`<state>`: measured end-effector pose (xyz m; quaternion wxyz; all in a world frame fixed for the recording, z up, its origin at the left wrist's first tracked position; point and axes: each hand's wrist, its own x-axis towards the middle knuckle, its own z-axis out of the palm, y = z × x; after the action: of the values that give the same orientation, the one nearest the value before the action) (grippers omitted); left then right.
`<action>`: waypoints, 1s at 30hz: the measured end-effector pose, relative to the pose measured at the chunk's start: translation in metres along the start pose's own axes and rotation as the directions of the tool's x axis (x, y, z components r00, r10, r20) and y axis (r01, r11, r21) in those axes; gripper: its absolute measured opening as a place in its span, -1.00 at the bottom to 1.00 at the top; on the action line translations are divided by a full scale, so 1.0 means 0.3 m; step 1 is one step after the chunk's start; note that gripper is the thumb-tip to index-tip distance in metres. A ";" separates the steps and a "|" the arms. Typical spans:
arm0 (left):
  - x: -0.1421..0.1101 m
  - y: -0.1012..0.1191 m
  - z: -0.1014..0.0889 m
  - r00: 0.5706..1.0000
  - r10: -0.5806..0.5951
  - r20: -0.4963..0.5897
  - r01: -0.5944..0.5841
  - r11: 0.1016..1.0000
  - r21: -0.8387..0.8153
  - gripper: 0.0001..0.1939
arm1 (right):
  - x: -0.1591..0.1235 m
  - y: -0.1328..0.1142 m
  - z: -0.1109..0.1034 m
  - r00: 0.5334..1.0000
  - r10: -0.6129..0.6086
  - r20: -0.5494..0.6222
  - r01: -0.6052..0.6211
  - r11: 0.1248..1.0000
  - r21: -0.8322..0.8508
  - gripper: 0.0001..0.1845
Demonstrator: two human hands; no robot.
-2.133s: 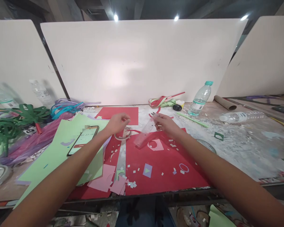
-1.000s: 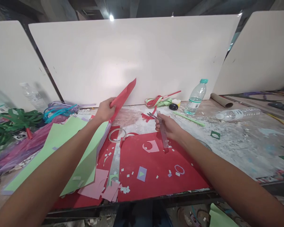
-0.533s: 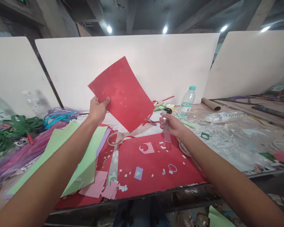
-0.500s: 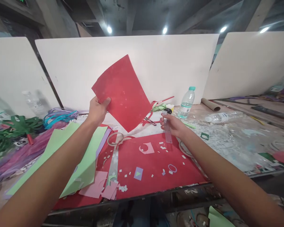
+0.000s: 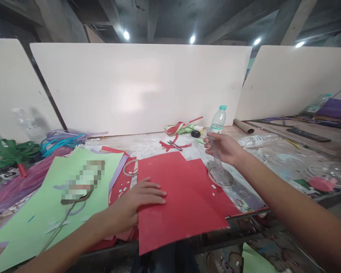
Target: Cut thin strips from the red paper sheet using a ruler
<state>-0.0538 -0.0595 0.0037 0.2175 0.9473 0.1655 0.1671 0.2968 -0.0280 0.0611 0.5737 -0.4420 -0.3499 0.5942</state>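
My left hand lies on the left part of a red paper sheet, its fingers stretched flat over the surface. The sheet rests over a larger red sheet, and its near edge reaches past the table's front edge. In my right hand is a clear plastic ruler, gripped near its upper end and tilted, above the right side of the red paper. A ring-shaped roll of tape lies just below the ruler's lower end. Small white paper scraps show on the larger sheet.
Green paper covers the left side, with a blurred-out card on a cord over it. Scissors and red strips lie behind. A water bottle, a lying bottle and a cardboard tube stand or lie right of centre.
My left hand has brought the raised red sheet down onto the table, covering the scraps there, and now lies flat on it. My right hand still holds the ruler, slightly further right.
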 end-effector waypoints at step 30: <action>0.061 0.162 0.040 0.941 0.145 0.305 -0.097 0.981 -0.168 -0.50 | 0.084 0.364 0.223 0.865 0.008 0.501 0.482 0.259 -0.837 -0.68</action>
<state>-0.0210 -0.0980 0.0208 0.3013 0.9511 0.0570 0.0385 0.1953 -0.0074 -0.0185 0.1983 -0.4981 -0.8055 0.2524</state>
